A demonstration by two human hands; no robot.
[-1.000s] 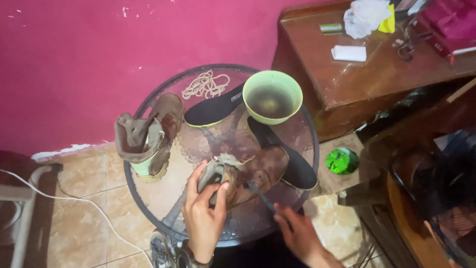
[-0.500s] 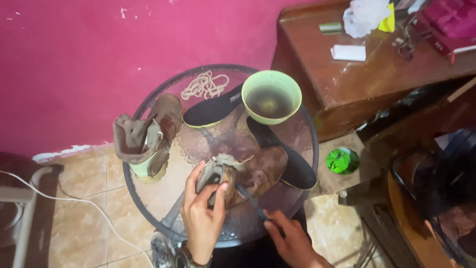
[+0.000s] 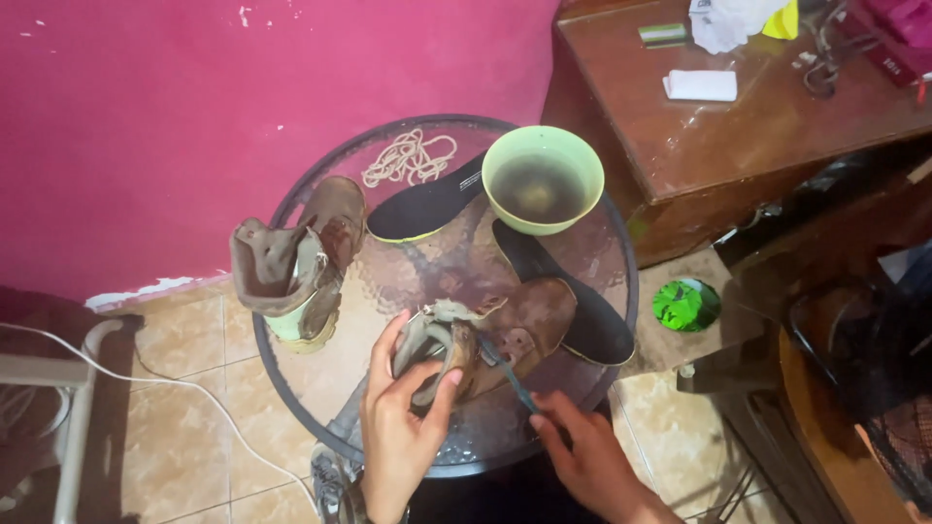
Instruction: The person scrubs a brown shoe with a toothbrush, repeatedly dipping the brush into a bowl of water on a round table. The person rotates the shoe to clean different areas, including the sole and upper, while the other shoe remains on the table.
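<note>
A worn brown boot (image 3: 515, 325) lies on its side on the round glass table (image 3: 320, 374). My left hand (image 3: 398, 417) grips its ankle collar from the near side. My right hand (image 3: 582, 456) holds a thin dark brush (image 3: 505, 369) whose tip rests against the boot beside my left fingers. A second brown boot (image 3: 296, 257) stands at the table's left edge. Two dark insoles (image 3: 422, 204) (image 3: 573, 301) lie on the glass, and a green bowl (image 3: 542, 180) of murky water sits at the back right.
Coiled beige laces (image 3: 408, 157) lie at the table's far edge by the pink wall. A brown wooden desk (image 3: 738, 126) with small items stands to the right. A green round object (image 3: 686, 304) lies on the floor. A white cable (image 3: 146, 378) crosses the tiles at left.
My right hand has moved left and toward the boot, bringing the brush tip onto it. My left hand and the boot have stayed in place.
</note>
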